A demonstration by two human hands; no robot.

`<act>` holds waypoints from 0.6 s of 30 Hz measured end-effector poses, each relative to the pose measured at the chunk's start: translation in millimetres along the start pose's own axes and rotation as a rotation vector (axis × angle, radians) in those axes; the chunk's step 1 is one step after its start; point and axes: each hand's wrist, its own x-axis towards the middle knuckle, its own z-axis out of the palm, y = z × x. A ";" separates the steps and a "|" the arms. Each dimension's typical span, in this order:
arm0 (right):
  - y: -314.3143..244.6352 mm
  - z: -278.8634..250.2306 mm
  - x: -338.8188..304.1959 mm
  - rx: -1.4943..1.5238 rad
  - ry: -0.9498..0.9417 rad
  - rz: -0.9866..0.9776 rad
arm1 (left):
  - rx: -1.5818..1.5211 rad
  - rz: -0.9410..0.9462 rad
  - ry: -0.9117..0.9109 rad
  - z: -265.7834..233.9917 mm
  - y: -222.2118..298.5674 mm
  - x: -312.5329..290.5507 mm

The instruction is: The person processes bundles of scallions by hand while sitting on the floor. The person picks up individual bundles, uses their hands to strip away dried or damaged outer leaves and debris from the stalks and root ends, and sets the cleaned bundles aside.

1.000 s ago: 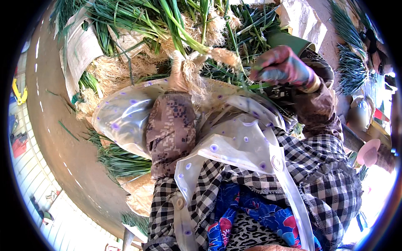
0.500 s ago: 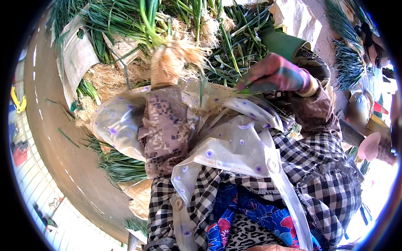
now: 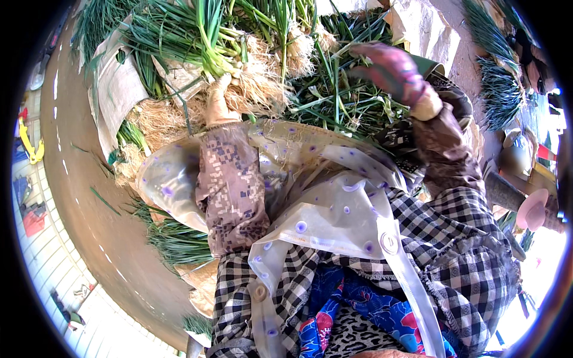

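Note:
My bare left hand (image 3: 219, 101) is closed around a bunch of green onions (image 3: 216, 51), their leaves pointing up and away. The bunch's long pale roots (image 3: 259, 83) spread out to the right of my wrist. My right hand (image 3: 394, 71), in a pinkish-red and green glove, is raised over a heap of loose green leaves (image 3: 334, 89). Motion blurs its fingers, but they look parted from the thumb with nothing visible between them. A clear plastic apron (image 3: 322, 221) with purple dots covers my lap.
More rooted green onions (image 3: 298, 48) lie at the far side, beside tan sacking (image 3: 119, 89). Another bundle (image 3: 179, 238) rests on the brown floor (image 3: 77, 197) at left. At right are more bundles (image 3: 501, 89) and a pink round object (image 3: 532, 210).
My right hand has swung up and away from the apron over the leaf heap, its fingers parting. My left hand has shifted slightly left, still on the bunch, whose roots now hang more rightward.

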 end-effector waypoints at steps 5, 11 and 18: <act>-12.1 157.0 56.3 1.462 -0.239 0.101 | -0.193 -0.164 -0.065 -9.4 -11.2 -6.2; -78.8 147.5 22.0 1.231 -0.207 -0.239 | -0.166 -0.038 0.161 -36.1 2.5 11.4; -38.3 56.0 14.7 0.176 -0.053 -0.049 | 0.388 0.034 0.266 -5.6 -36.7 -8.7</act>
